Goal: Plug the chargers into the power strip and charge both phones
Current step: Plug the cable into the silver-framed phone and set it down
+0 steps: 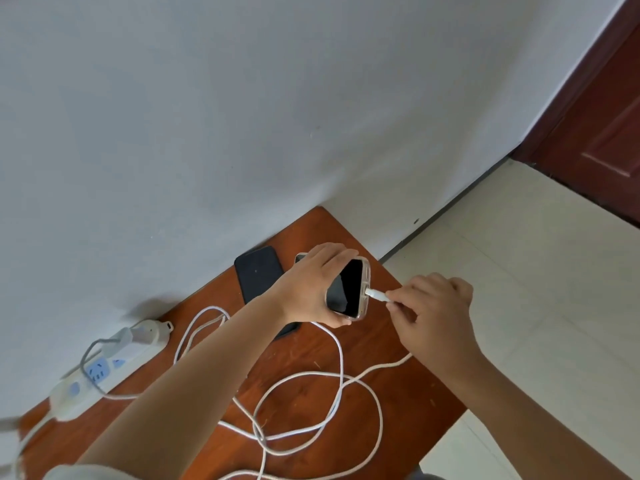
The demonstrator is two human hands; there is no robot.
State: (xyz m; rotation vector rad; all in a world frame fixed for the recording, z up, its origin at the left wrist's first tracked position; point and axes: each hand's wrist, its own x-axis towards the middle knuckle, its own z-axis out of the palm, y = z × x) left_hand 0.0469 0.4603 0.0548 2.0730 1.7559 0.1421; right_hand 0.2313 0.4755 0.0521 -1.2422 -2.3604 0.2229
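My left hand [313,284] grips a phone in a clear case [348,289], lifted above the wooden table [408,386] with its dark screen up. My right hand [433,311] pinches a white cable connector [377,294] whose tip sits at the phone's bottom port. A second, black phone [258,271] lies flat on the table behind, partly hidden by my left wrist. A white power strip [104,367] lies along the wall at the left with a white charger [147,331] and a grey plug in it. White cables [337,386] loop over the table.
The table stands against a white wall [242,116], and its right edge drops to a pale tiled floor [519,271]. A dark red door [602,116] stands at the upper right.
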